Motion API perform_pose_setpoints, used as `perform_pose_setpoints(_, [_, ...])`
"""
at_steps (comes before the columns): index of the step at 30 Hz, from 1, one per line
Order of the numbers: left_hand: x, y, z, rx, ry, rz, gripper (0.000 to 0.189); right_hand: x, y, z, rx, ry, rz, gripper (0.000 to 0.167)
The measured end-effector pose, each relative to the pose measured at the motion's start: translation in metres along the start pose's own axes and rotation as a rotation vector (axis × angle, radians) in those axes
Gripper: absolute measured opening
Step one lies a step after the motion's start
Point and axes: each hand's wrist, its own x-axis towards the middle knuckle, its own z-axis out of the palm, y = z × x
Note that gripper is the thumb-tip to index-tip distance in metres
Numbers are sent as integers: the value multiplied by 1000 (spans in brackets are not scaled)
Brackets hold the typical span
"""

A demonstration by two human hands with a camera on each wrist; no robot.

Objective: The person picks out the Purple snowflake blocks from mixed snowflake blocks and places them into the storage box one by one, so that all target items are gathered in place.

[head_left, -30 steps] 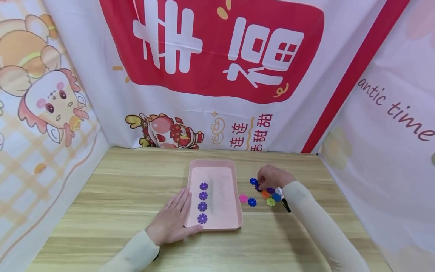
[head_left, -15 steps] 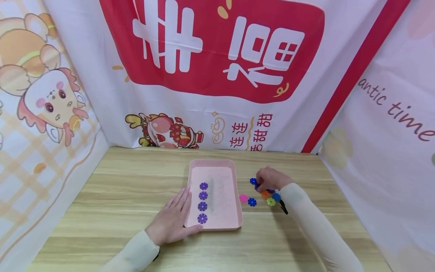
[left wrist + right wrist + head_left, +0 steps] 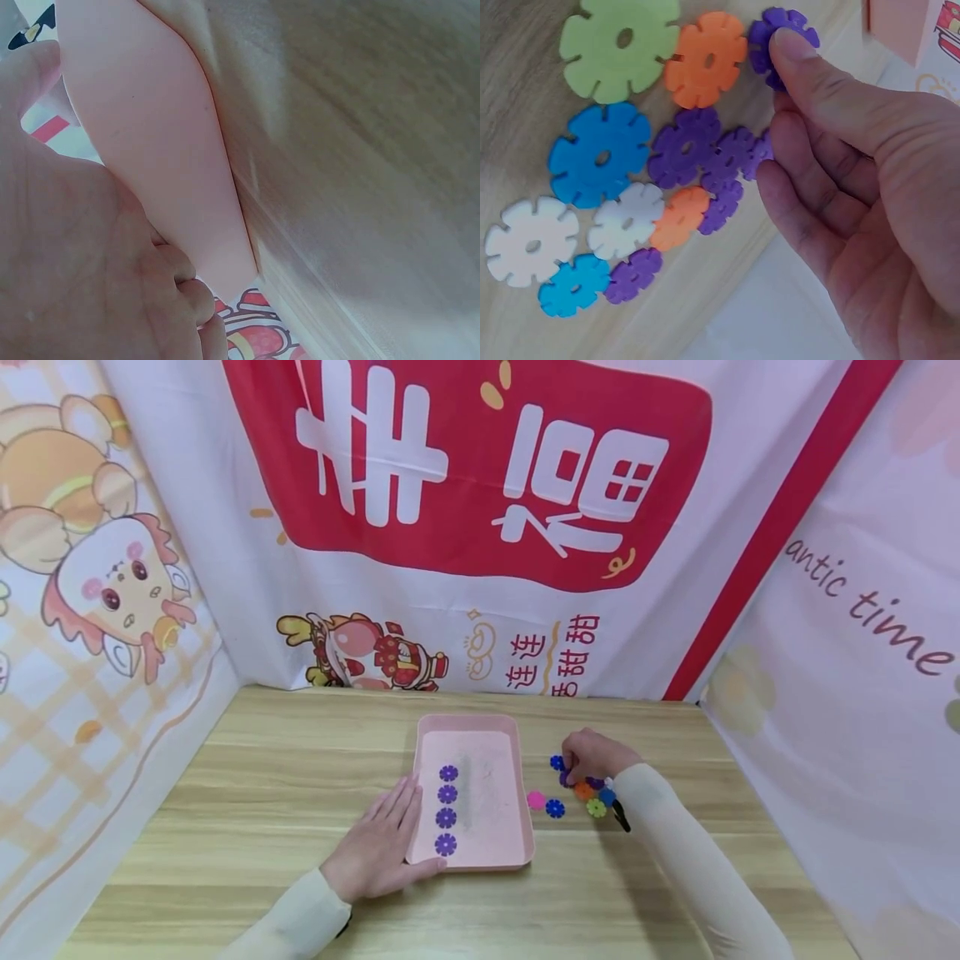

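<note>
My left hand [image 3: 378,843] lies with straight fingers along the left rim of a shallow pink tray [image 3: 495,835], its thumb over the near corner. In the left wrist view the palm and fingers sit against the tray's pink outer wall [image 3: 165,142]. Several purple notched discs [image 3: 446,817] form a column inside the tray. To the right of it, my right hand [image 3: 600,753] pinches a purple snowflake disc [image 3: 763,60] between thumb and fingers, low over the wooden table. Beside that hand lie loose discs: orange [image 3: 709,64], light green [image 3: 619,45], blue [image 3: 600,154] and white [image 3: 532,241].
A pink disc [image 3: 536,799] and a dark blue disc [image 3: 555,808] lie close to the tray's right wall. Another blue disc [image 3: 557,762] is left of the right hand. Printed cloth [image 3: 480,543] hangs behind the wooden table [image 3: 300,752] and at both sides.
My right hand and forearm have shifted slightly left, with the fingers staying low at the purple disc. The left hand and the discs in the tray have stayed put.
</note>
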Motion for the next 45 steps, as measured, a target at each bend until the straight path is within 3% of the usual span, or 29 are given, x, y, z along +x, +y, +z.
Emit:
perform_pose_setpoints(8, [-1, 1, 0, -8, -11, -6, 111, -13, -2, -14, 17, -22, -45, 8])
perform_pose_setpoints(16, [0, 1, -1, -14, -8, -3, 110, -20, -9, -42, -41, 32, -130, 4])
perform_pose_setpoints(22, [-1, 0, 0, -18, -11, -5, 111, -22, -26, -64, -38, 65, -168, 3])
perform_pose_setpoints(30, [-1, 0, 1, -14, -12, -8, 112, -17, -62, -83, -111, 91, -226, 7])
perform_pose_setpoints(37, [1, 0, 2, -12, -22, -17, 112, -3, -93, -81, -131, 102, -258, 6])
perform_pose_setpoints(45, [0, 1, 1, -18, -19, -17, 112, 25, -126, -62, -94, 122, -321, 6])
